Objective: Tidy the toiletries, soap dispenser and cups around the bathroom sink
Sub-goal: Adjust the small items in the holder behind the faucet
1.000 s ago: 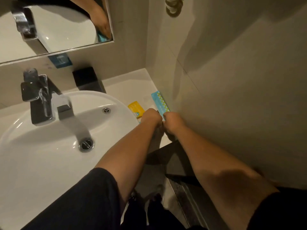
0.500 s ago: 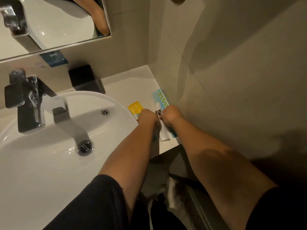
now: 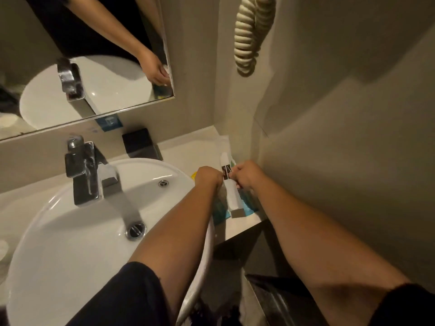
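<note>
Counter (image 3: 188, 149) right of sink (image 3: 70, 231): our left hand (image 3: 209, 176) and right hand (image 3: 244, 174) both pinch the white tube (image 3: 231, 196), its long axis running away from us along the wall (image 3: 329, 161), atop blue packets (image 3: 220, 211).

Dim warm light, soft shadows on the wall (image 3: 353, 137), wide-angle bending.

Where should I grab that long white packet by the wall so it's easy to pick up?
Grab the white packet at its narrow middle, coming from above with fingers on its two long edges. It lies flat beside the wall, so the sink side is open. Both hands pinch it there.
</note>
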Available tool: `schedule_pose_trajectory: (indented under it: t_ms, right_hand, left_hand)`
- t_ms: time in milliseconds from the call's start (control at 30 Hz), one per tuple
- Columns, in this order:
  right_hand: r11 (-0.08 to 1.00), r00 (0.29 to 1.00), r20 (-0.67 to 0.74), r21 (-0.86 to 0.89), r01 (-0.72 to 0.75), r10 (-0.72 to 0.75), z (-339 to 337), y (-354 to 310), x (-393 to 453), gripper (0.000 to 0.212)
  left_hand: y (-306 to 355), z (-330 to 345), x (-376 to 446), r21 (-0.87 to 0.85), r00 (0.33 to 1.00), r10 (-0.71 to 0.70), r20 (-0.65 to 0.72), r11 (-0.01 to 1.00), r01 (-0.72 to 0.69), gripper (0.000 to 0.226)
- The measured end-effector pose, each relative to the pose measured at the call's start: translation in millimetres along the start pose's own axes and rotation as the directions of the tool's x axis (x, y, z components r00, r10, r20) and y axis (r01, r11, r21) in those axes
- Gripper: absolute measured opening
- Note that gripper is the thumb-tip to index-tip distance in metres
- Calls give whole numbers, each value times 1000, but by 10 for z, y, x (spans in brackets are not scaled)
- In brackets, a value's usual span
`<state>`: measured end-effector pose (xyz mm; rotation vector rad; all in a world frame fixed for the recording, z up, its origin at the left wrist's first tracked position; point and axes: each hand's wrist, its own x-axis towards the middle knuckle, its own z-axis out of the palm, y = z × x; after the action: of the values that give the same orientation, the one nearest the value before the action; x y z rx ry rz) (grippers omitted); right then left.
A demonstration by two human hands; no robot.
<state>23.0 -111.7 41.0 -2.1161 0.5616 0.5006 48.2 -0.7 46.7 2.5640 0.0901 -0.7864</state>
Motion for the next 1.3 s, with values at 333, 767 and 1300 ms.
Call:
schedule_pose_trajectory:
  t_ms: [333, 767, 1300]
  right_hand:
    - [935, 948, -28, 156, 319, -318, 113, -1097, -317, 24]
    - [820, 820, -26, 5, 572, -571, 782, -2206, 263, 12]
    - [861, 863, 101, -75, 502, -495, 1449, -2132, 1127, 15]
  left_hand:
    - [-722, -964, -407, -716, 954, 45, -295, 651, -253, 19]
    - [-1295, -1706, 71, -612, 771, -128, -623, 694, -380, 12]
    - [-1551, -1442, 929, -654, 718, -426, -550, 755, -52, 15]
